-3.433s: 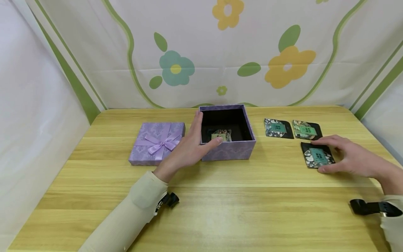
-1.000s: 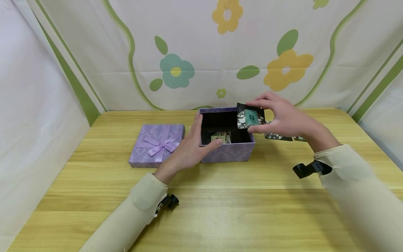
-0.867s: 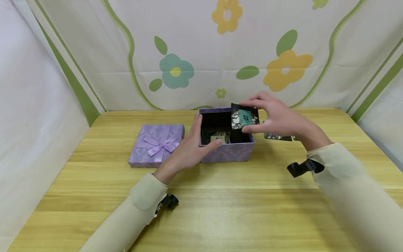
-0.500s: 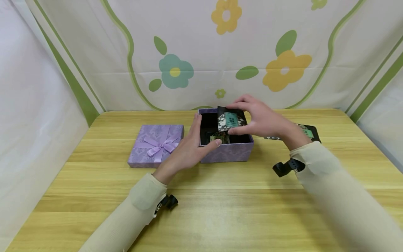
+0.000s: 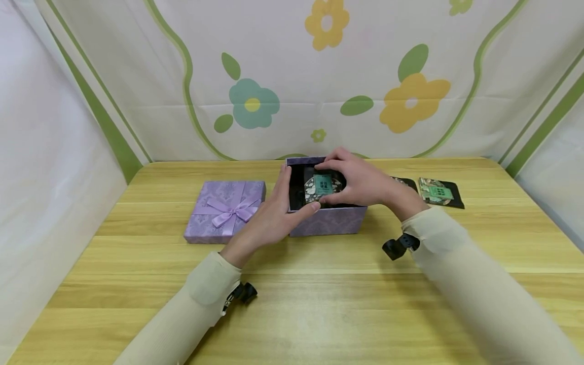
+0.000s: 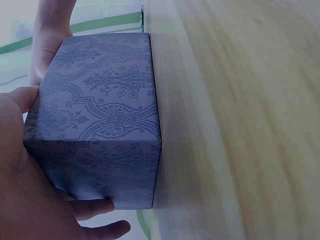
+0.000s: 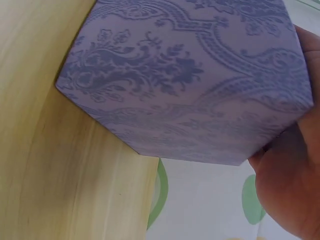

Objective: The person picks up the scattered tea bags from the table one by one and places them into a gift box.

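Note:
In the head view, my right hand [image 5: 365, 183] pinches a flat black packet [image 5: 323, 185] with a floral print and a teal label, between thumb and fingers. The packet is down within the opening of a purple patterned box [image 5: 326, 223]. My left hand [image 5: 272, 215] holds the box at its left side, thumb over the front rim and fingers along the wall. The left wrist view shows that thumb at the rim of the box [image 6: 100, 95]. From the right wrist, the box [image 7: 190, 75] hides the packet, and part of the right hand [image 7: 287, 180] shows behind it.
Left of the box lies its purple lid [image 5: 205, 203] with a ribbon bow. Two more packets are on the wooden table [image 5: 292, 304] to the right: one with a green label [image 5: 440, 192], the other packet [image 5: 407, 181] partly behind the right wrist. A flowered cloth [image 5: 292, 76] hangs behind the table.
My right hand picked up the nearest packet from the table at right, carried it left over the box and lowered it into the opening. The left hand has stayed at the box.

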`<action>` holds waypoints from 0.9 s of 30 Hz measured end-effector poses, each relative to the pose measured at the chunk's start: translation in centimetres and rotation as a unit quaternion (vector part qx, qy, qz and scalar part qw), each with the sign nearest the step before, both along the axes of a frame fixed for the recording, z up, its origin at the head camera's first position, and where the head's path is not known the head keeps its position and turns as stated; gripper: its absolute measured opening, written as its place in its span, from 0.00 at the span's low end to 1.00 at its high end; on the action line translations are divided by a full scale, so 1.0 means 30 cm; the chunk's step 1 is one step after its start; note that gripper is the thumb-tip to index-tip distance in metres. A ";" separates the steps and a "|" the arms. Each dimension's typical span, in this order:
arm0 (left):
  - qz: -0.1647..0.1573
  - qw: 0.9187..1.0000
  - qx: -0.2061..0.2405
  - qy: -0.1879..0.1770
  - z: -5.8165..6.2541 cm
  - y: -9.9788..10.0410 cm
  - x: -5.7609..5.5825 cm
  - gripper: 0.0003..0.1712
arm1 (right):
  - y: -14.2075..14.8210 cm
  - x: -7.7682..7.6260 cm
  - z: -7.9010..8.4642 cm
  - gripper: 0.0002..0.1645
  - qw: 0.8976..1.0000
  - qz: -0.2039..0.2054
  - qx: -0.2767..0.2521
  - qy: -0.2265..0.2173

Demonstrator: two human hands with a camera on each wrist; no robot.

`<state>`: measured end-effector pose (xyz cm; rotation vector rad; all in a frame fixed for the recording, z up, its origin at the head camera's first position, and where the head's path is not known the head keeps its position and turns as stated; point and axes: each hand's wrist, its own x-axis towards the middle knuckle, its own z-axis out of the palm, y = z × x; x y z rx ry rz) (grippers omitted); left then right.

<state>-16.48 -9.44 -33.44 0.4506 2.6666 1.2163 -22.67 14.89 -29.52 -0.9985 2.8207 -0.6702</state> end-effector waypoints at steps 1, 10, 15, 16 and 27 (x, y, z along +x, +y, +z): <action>0.000 1.000 -0.001 0.001 0.000 0.000 0.000 0.65 | -0.004 0.000 -0.002 0.46 1.000 0.002 0.005 0.001; -0.001 1.000 0.000 -0.002 -0.003 0.000 -0.002 0.65 | -0.033 -0.003 -0.019 0.44 0.998 0.001 0.062 0.009; 0.000 1.000 0.000 -0.002 0.000 -0.002 0.003 0.65 | -0.046 -0.004 -0.022 0.42 0.995 0.004 0.092 0.031; -0.001 1.000 0.000 -0.002 0.001 -0.003 0.004 0.65 | -0.047 -0.004 -0.023 0.42 0.995 0.003 0.095 0.034; -0.002 1.000 0.002 0.001 -0.001 -0.002 0.000 0.64 | -0.056 0.003 -0.019 0.40 0.991 0.004 0.122 0.051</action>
